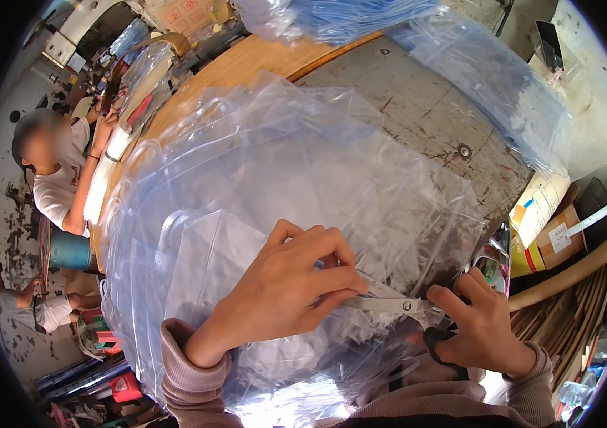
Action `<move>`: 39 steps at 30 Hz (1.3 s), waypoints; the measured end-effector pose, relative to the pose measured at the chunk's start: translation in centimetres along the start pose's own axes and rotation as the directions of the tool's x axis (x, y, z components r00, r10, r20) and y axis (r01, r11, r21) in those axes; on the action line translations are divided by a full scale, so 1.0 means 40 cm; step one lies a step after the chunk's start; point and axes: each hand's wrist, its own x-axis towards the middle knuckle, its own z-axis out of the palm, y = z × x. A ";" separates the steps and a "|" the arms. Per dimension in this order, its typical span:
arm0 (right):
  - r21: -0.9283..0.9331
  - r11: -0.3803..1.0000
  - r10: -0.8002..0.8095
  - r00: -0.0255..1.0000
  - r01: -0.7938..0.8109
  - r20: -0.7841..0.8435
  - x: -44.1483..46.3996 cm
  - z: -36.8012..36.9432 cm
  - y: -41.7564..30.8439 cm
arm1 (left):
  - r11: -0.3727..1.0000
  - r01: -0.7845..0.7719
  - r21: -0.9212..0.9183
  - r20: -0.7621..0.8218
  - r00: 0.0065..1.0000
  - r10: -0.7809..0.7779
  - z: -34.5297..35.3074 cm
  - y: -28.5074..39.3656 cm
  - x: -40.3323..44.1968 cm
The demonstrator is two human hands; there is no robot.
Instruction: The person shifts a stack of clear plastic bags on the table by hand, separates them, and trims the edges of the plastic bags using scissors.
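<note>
Left hand point(285, 285), fingertips pinched, contents unclear, sits at the tips of scissors point(407, 307) pointing leftward from the right hand's point(485, 324) grip, over plastic bags point(282, 171).

The middle of the frame is brightly lit, with white glare on the clear plastic point(275, 164) at bottom centre and dimmer clutter at lower left. Fisheye distortion bends the edges into black corners, and a person's head point(36, 135) at left is blurred.

Head-worn view, forward and down
</note>
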 end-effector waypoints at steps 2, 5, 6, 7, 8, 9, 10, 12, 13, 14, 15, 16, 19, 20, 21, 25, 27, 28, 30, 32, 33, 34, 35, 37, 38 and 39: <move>-0.013 1.000 -0.001 1.000 0.001 0.006 0.000 0.000 -0.003 | 1.000 -0.020 0.024 0.028 0.999 0.019 -0.005 0.005 0.004; -0.024 1.000 -0.005 1.000 0.005 0.004 0.002 0.002 -0.007 | 0.997 -0.032 0.076 0.032 0.999 0.030 -0.005 0.005 0.004; -0.023 1.000 -0.008 1.000 0.008 -0.002 0.004 0.003 -0.008 | 0.997 -0.032 0.075 0.033 0.999 0.029 -0.005 0.005 0.003; -0.024 1.000 -0.005 1.000 0.005 -0.004 0.006 0.004 -0.009 | 0.996 -0.030 0.084 0.038 0.999 0.027 -0.006 0.005 0.004; -0.022 1.000 -0.010 1.000 0.010 0.000 0.007 0.004 -0.010 | 0.995 -0.031 0.093 0.045 0.999 0.027 -0.006 0.005 0.006; -0.020 1.000 -0.015 1.000 0.015 0.005 0.007 0.004 -0.012 | 0.995 -0.036 0.091 0.049 0.998 0.032 -0.005 0.004 0.006; -0.020 1.000 -0.009 1.000 0.009 0.004 0.009 0.003 -0.014 | 0.996 -0.032 0.083 0.045 0.999 0.028 -0.004 0.003 0.005; 0.014 1.000 -0.018 0.999 0.017 0.030 0.013 0.002 -0.016 | 0.997 -0.030 0.074 0.045 0.999 0.026 -0.002 0.001 0.004; 0.014 1.000 -0.014 0.999 0.014 0.029 0.011 0.003 -0.016 | 0.997 -0.033 0.074 0.038 0.999 0.030 -0.001 -0.001 0.004; 0.022 1.000 -0.010 0.999 0.009 0.042 0.008 0.005 -0.015 | 0.997 -0.035 0.075 0.032 0.999 0.033 0.000 -0.002 0.003; 0.030 1.000 -0.006 0.998 0.004 0.055 0.007 0.006 -0.014 | 0.997 -0.037 0.073 0.035 0.999 0.034 -0.001 -0.001 0.004; 0.029 1.000 -0.003 0.998 0.002 0.055 0.007 0.007 -0.014 | 0.996 -0.033 0.086 0.021 0.999 0.031 -0.002 0.000 0.005; 0.030 0.999 -0.015 0.999 0.014 0.033 0.008 0.005 -0.012 | 0.993 -0.019 0.117 0.008 1.000 0.018 -0.009 0.009 0.008; 0.035 0.999 -0.028 0.999 0.027 0.026 0.008 0.006 -0.010 | 0.990 -0.005 0.138 0.010 1.000 0.004 -0.012 0.010 0.009; 0.040 0.998 -0.043 0.999 0.042 0.016 0.009 0.007 -0.007 | 0.990 -0.007 0.142 0.006 1.000 0.006 -0.014 0.009 0.009; 0.085 0.994 -0.075 0.997 0.075 0.001 0.008 0.013 0.001 | 0.988 -0.002 0.155 0.019 1.000 -0.001 -0.019 0.006 0.006; 0.074 0.993 -0.094 0.996 0.093 0.007 0.007 0.015 0.005 | 0.988 -0.002 0.157 0.028 1.000 -0.002 -0.020 0.003 0.004; 0.080 0.992 -0.094 0.996 0.093 0.007 0.008 0.018 0.005 | 0.991 -0.005 0.134 0.018 1.000 0.002 -0.019 0.003 0.002; 0.051 0.995 -0.080 0.997 0.081 -0.020 0.009 0.023 0.005 | 0.994 -0.007 0.112 0.007 1.000 0.006 -0.018 0.003 0.001; 0.047 0.997 -0.061 0.998 0.061 -0.011 0.011 0.021 -0.001 | 0.994 -0.010 0.109 0.009 1.000 0.009 -0.017 0.003 0.003; 0.040 0.998 -0.042 0.999 0.043 -0.003 0.012 0.020 -0.004 | 0.994 -0.010 0.108 0.010 1.000 0.009 -0.016 0.003 0.003; 0.040 0.998 -0.042 0.999 0.042 -0.002 0.014 0.018 -0.008 | 0.994 -0.009 0.110 0.013 1.000 0.007 -0.015 0.001 0.003; 0.043 0.999 -0.028 0.999 0.027 0.017 0.016 0.016 -0.011 | 0.994 -0.008 0.112 0.016 1.000 0.006 -0.015 0.001 0.002; 0.044 0.999 -0.015 0.999 0.013 0.034 0.018 0.014 -0.013 | 0.994 -0.007 0.108 0.020 1.000 0.005 -0.015 0.000 0.003; 0.055 0.998 -0.001 0.999 -0.002 0.050 0.017 0.014 -0.014 | 0.995 -0.005 0.103 0.025 1.000 0.002 -0.015 0.000 0.003; 0.066 0.998 0.013 0.998 -0.017 0.066 0.018 0.014 -0.015 | 0.995 -0.005 0.104 0.026 1.000 0.003 -0.016 0.000 0.003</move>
